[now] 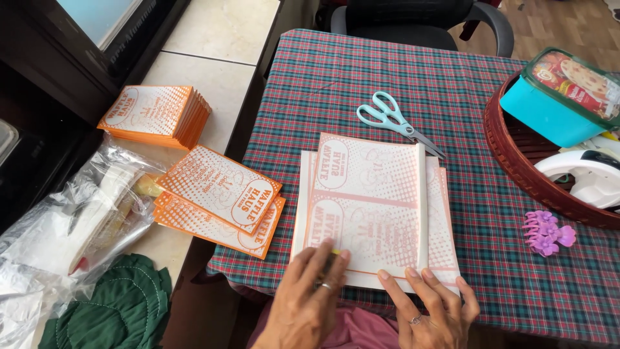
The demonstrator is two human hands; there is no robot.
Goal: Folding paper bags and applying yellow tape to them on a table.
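A stack of white paper sheets (374, 207) with pale orange print showing through lies on the plaid tablecloth (361, 84) near the front edge. The top sheet has a folded strip along its right side. My left hand (310, 297) presses flat on the lower left part of the top sheet, with something small and yellow under its fingers. My right hand (433, 310) rests its fingertips on the stack's near edge, beside the folded strip.
Teal-handled scissors (394, 119) lie beyond the sheets. Finished orange paper bags (223, 200) overlap the table's left edge; another pile (158, 115) sits on the ledge. A red basket (516, 161) with a teal tub (562, 97), a purple hair clip (546, 232), plastic bags (71, 220) and a chair (420, 19) surround.
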